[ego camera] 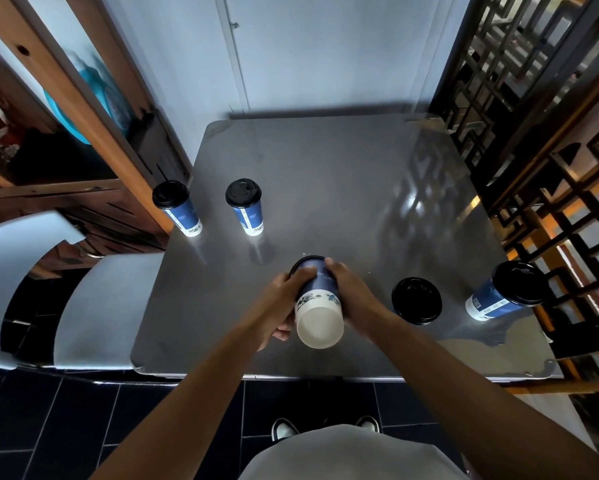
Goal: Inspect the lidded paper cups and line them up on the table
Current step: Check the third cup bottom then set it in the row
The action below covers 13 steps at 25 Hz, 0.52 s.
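the person is wearing a plain light grey cloth top [346, 455], showing at the bottom of the view, and both forearms are showing bare with no sleeves, watch or rings. two dark shoes with pale toe caps [284, 429] are peeking out below, on the feet.

A blue-and-white paper cup with a black plastic lid [317, 299] is held tipped over above the grey metal table [325, 188], its white base turned toward the camera and its lidded end pointing away. Two more blue paper cups with black lids stand upright at the table's left side, one at the edge [176, 207], the other [245, 206] just beside it. On the right stand a fourth lidded cup [419, 300], seen from above, and a fifth [505, 294] near the right edge.
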Motion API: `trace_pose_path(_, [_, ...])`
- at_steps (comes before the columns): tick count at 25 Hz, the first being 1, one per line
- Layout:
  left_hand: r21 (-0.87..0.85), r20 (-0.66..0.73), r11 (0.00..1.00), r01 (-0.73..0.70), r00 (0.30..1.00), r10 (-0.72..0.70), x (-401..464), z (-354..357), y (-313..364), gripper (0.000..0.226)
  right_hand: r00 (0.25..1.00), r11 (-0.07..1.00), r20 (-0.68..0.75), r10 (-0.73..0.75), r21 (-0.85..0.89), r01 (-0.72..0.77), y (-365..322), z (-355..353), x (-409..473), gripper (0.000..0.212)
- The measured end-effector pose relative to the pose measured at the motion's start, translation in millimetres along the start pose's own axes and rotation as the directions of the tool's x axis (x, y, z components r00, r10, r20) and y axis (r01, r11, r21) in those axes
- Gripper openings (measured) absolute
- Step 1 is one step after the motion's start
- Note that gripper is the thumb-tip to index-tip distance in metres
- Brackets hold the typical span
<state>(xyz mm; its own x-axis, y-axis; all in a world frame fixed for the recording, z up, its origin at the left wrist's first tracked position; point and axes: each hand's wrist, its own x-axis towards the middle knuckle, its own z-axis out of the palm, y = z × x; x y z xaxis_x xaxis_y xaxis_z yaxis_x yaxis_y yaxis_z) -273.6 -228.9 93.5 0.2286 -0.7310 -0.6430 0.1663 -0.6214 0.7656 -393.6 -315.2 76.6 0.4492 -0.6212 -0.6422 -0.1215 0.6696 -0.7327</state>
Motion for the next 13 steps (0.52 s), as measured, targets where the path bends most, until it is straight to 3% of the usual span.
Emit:
trace_pose_path(3, [-0.123,0.011,0.992,0.003,1.0,-0.002,0.5,1.8,-2.2,0.074,0.998,0.999,-0.058,0.03,0.034,-0.028,5.3,-5.9,3.0,0.045])
trace_pose_path(7, [-0.207,0.049,0.978,0.005,0.999,0.005,0.7,6.2,-5.3,0.063,0.997,0.999,-0.075,-0.034,-0.037,0.031,5.1,-4.5,-2.6,0.031])
trace_pose_path(11, [-0.133,0.062,0.99,0.037,0.998,-0.029,-0.3,5.8,-2.4,0.069,0.994,0.992,-0.073,-0.075,-0.107,0.067,0.6,-4.5,-2.0,0.028])
trace_pose_path(13, [-0.045,-0.008,0.995,0.088,0.996,-0.088,1.3,1.3,0.3,0.069,0.994,0.981,-0.063,-0.094,-0.175,0.082,-1.8,-7.5,-3.2,0.023])
